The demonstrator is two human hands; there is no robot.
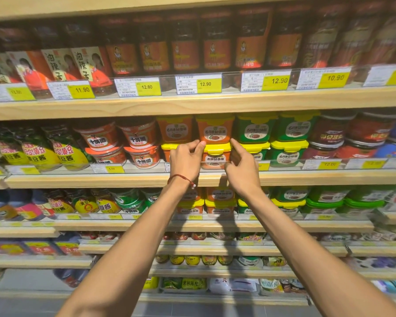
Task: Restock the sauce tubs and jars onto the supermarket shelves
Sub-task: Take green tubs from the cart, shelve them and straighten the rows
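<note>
both hands reach up to the middle shelf (101,180), one on each side of an orange tub (216,156) with a yellow lid. the left hand (186,160) has its fingers curled, the thumb tip pressed to the lid's left edge. the right hand (242,167) is curled too, its forefinger against the tub's right side, so the tub is gripped between them. the tub sits at the front of the shelf, behind the clear rail (284,162), with a second orange tub (215,130) stacked on top. green tubs (254,130) stand just to the right, round red tubs (137,136) to the left. a red string bracelet (181,177) circles the left wrist. dark jars (185,49) line the shelf above, with yellow price tags (206,84) in front of them.
</note>
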